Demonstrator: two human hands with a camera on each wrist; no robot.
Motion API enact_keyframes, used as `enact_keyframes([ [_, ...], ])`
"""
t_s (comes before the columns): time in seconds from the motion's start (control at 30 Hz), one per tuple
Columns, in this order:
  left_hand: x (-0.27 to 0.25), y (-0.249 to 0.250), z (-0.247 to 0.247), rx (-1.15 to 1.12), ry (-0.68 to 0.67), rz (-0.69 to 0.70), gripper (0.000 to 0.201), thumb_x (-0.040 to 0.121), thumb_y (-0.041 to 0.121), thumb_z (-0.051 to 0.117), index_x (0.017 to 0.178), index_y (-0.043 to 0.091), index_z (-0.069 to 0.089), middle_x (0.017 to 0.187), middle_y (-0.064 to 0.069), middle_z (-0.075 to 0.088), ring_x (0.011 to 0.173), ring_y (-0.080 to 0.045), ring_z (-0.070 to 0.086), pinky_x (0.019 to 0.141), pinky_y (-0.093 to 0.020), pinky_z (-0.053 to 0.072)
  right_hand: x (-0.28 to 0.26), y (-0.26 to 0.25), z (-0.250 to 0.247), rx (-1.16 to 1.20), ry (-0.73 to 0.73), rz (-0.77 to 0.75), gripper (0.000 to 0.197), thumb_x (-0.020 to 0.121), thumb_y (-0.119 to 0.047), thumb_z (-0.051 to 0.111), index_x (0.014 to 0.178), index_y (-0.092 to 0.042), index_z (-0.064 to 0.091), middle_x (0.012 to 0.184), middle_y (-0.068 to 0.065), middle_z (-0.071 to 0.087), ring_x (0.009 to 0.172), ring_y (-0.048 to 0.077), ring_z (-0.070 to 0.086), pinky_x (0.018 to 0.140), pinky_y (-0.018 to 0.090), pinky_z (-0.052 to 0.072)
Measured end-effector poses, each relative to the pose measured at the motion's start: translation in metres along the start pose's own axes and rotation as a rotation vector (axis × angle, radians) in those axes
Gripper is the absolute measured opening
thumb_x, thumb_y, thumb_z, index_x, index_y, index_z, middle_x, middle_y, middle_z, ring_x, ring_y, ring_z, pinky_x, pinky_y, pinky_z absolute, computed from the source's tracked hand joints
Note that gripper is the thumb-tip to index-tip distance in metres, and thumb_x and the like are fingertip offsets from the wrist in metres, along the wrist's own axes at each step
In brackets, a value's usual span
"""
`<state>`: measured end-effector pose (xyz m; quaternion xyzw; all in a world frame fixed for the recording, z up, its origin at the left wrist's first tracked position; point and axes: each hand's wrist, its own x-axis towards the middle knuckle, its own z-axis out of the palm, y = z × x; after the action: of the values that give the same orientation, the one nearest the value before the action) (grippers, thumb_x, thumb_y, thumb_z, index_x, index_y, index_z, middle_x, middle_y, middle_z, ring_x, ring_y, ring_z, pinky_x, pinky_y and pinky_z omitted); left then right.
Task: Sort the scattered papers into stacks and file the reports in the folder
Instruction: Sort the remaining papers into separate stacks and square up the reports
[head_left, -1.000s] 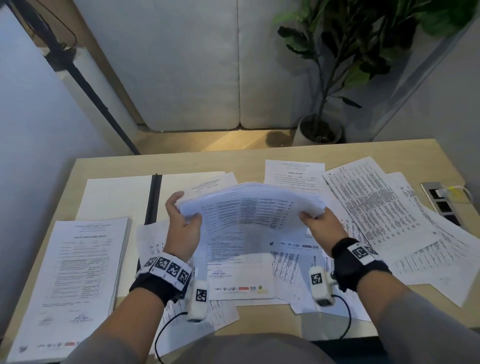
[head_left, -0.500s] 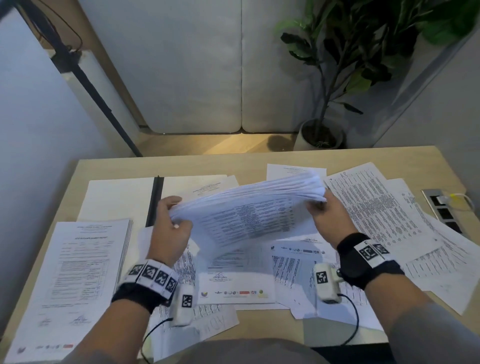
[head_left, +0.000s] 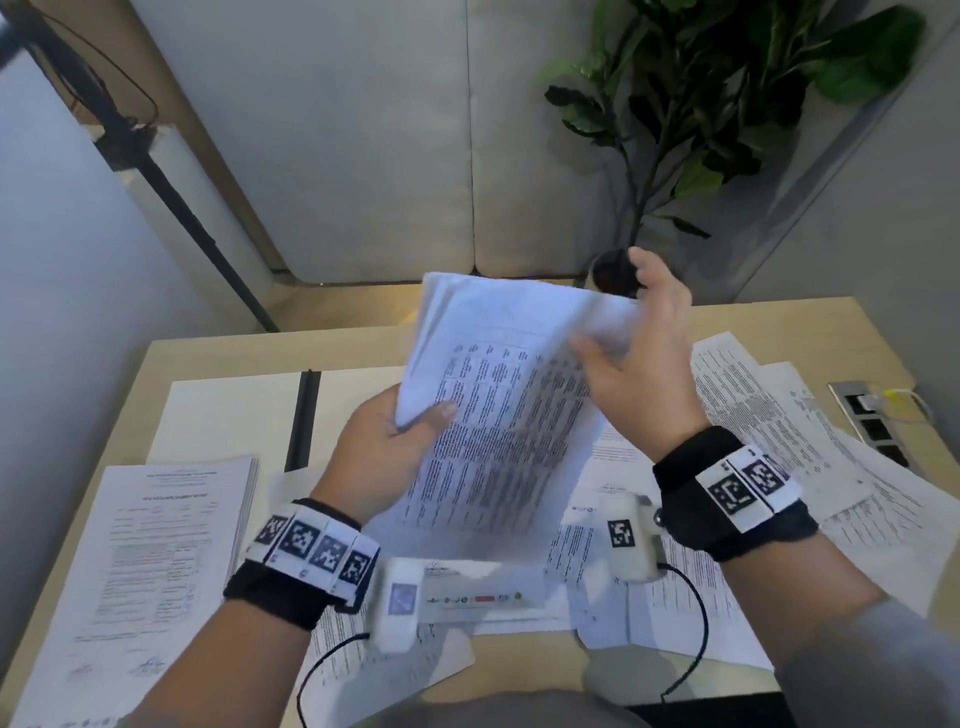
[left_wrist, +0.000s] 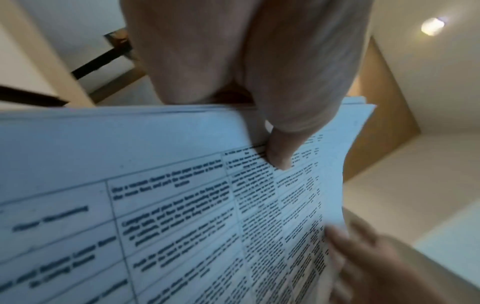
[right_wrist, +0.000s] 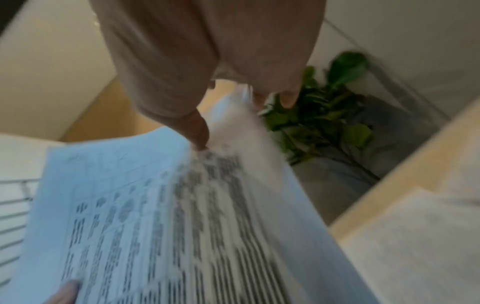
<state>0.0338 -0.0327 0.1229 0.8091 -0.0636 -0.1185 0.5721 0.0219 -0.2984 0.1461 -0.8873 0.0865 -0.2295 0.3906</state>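
Sorting is partly done: one neat stack (head_left: 171, 545) lies at desk's (head_left: 779, 322) left edge, loose sheets (head_left: 779, 441) cover the right side, folder (head_left: 244, 415) is open behind; left hand (head_left: 384, 452) and right hand (head_left: 639, 358) pinch the raised bundle (head_left: 498, 415) above the middle

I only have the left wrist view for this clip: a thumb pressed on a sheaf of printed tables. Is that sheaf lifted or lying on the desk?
Observer: Lifted. The head view shows the sheaf tilted up above the desk, with the left hand gripping its lower left edge.
Reviewer: Where exactly is the other hand?
Observer: The right hand pinches the sheaf's upper right corner, thumb in front and fingers behind. It is blurred.
Reviewer: Is any stack made yet?
Observer: Yes. A squared stack lies at the desk's left, and loose sheets overlap on the right.
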Motion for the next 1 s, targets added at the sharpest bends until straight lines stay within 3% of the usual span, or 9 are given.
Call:
enact_keyframes([
  [0.1, 0.002, -0.008, -0.001, -0.226, 0.023, -0.096, 0.025, 0.086, 0.041, 0.072, 0.108, 0.029, 0.073, 0.104, 0.009, 0.079, 0.102, -0.004, 0.071, 0.090, -0.022, 0.051, -0.020, 0.014, 0.000, 0.573, -0.291, 0.401, 0.093, 0.090, -0.014, 0.079, 0.159, -0.029, 0.018, 0.153, 0.010, 0.048, 0.139, 0.023, 0.051, 0.118, 0.047, 0.040],
  [0.2, 0.000, -0.018, 0.005, -0.273, 0.012, -0.137, 0.030, 0.089, 0.036, 0.073, 0.118, 0.035, 0.070, 0.117, 0.019, 0.075, 0.114, 0.002, 0.068, 0.101, -0.027, 0.049, -0.039, 0.026, 0.009, 0.735, -0.471, 0.496, 0.047, 0.096, 0.000, 0.068, 0.138, -0.016, 0.056, 0.129, 0.005, 0.073, 0.122, 0.025, 0.068, 0.113, 0.056, 0.046],
  [0.3, -0.006, -0.022, 0.011, -0.148, 0.092, -0.108, 0.031, 0.095, 0.034, 0.072, 0.126, 0.030, 0.070, 0.113, 0.021, 0.076, 0.106, 0.005, 0.069, 0.098, -0.027, 0.053, -0.048, 0.023, 0.017, 0.553, -0.267, 0.399, 0.034, 0.096, 0.002, 0.067, 0.120, -0.023, 0.067, 0.116, -0.005, 0.078, 0.112, 0.015, 0.073, 0.106, 0.051, 0.053],
  [0.4, -0.016, -0.016, 0.023, -0.173, 0.171, -0.002, 0.020, 0.100, 0.027, 0.066, 0.119, 0.029, 0.073, 0.101, 0.021, 0.076, 0.096, 0.000, 0.070, 0.084, -0.021, 0.055, -0.058, 0.007, 0.020, 0.580, -0.113, 0.288, 0.040, 0.098, 0.004, 0.064, 0.132, -0.017, 0.060, 0.122, -0.004, 0.074, 0.118, 0.011, 0.068, 0.105, 0.036, 0.053],
  [0.5, -0.024, -0.015, 0.032, -0.166, 0.205, 0.036, 0.024, 0.103, 0.022, 0.062, 0.119, 0.009, 0.073, 0.092, 0.010, 0.074, 0.109, -0.017, 0.069, 0.075, -0.028, 0.056, -0.072, 0.006, 0.023, 0.601, -0.086, 0.178, 0.037, 0.102, 0.004, 0.057, 0.135, -0.013, 0.051, 0.127, -0.005, 0.070, 0.124, 0.008, 0.064, 0.101, 0.023, 0.050],
  [0.6, -0.019, -0.039, 0.035, -0.103, 0.176, -0.019, 0.037, 0.103, 0.027, 0.063, 0.140, 0.030, 0.062, 0.129, 0.016, 0.070, 0.128, -0.008, 0.060, 0.107, -0.038, 0.051, -0.081, 0.021, 0.036, 0.533, -0.193, 0.284, 0.038, 0.104, -0.004, 0.056, 0.137, -0.021, 0.049, 0.123, -0.022, 0.069, 0.123, -0.003, 0.061, 0.103, 0.022, 0.050],
  [0.67, -0.012, -0.059, 0.036, -0.068, 0.175, -0.017, 0.045, 0.102, 0.024, 0.064, 0.145, 0.034, 0.055, 0.141, 0.015, 0.062, 0.135, -0.008, 0.054, 0.114, -0.048, 0.046, -0.083, 0.035, 0.044, 0.479, -0.223, 0.353, 0.044, 0.104, -0.004, 0.055, 0.139, -0.031, 0.047, 0.118, -0.035, 0.065, 0.118, -0.011, 0.059, 0.098, 0.017, 0.048],
  [0.87, 0.010, -0.075, 0.045, -0.117, 0.170, -0.070, 0.055, 0.103, 0.020, 0.060, 0.150, 0.035, 0.035, 0.143, 0.013, 0.055, 0.134, -0.009, 0.053, 0.111, -0.035, 0.044, -0.075, 0.048, 0.055, 0.486, -0.244, 0.470, 0.061, 0.103, 0.002, 0.047, 0.123, -0.056, 0.047, 0.121, -0.024, 0.070, 0.115, -0.001, 0.065, 0.097, 0.026, 0.051],
  [1.0, 0.019, -0.075, 0.056, -0.138, 0.210, -0.179, 0.044, 0.104, 0.012, 0.056, 0.130, 0.037, 0.032, 0.119, 0.018, 0.055, 0.115, -0.015, 0.057, 0.090, -0.026, 0.050, -0.072, 0.056, 0.067, 0.443, -0.344, 0.550, 0.057, 0.102, -0.004, 0.046, 0.128, -0.054, 0.048, 0.137, -0.009, 0.064, 0.130, 0.019, 0.058, 0.114, 0.048, 0.045],
])
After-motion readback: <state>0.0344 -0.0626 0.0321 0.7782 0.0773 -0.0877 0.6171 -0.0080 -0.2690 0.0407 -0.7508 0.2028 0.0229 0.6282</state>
